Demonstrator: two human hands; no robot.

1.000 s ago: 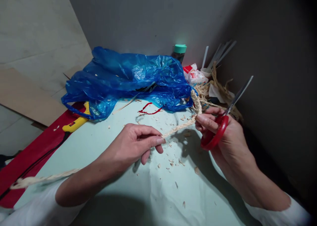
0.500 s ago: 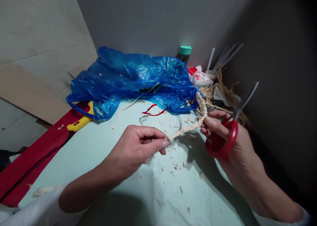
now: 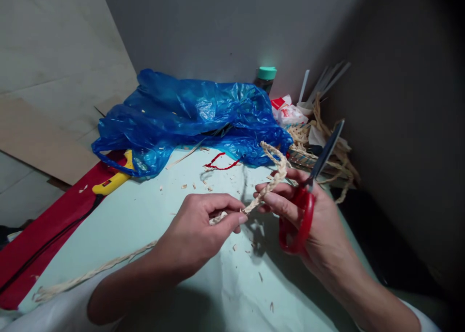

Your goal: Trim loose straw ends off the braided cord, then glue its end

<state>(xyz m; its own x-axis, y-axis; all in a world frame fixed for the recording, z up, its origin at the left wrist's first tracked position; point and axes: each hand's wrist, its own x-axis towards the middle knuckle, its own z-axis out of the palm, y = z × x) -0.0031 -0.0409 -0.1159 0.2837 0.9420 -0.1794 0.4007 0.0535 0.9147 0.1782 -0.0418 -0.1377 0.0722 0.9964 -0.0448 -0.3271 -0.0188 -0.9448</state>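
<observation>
A pale braided straw cord (image 3: 278, 177) runs between my hands above the table. My left hand (image 3: 203, 230) pinches it between thumb and fingertips. A long tail of braid (image 3: 105, 266) lies at lower left and passes out of sight behind my left forearm. My right hand (image 3: 327, 220) holds scissors (image 3: 327, 150) by their red handles, blades pointing up and away and looking closed together. The thumb and fingers of that same hand also touch the braid, whose far end curls in a loop above them.
Behind my hands lies a crumpled blue plastic bag (image 3: 196, 106). A yellow tool (image 3: 112, 182) with a black cord is on the left, and a teal-lidded jar (image 3: 267, 75) at the back. A red string (image 3: 222, 166) and pale scraps dot the table (image 3: 232, 293). Straw strands (image 3: 300, 135) pile at right.
The braid has been drawn leftward through my left hand, and its looped end now shows. My right hand and the scissors have come closer to my left hand. More tail shows at lower left.
</observation>
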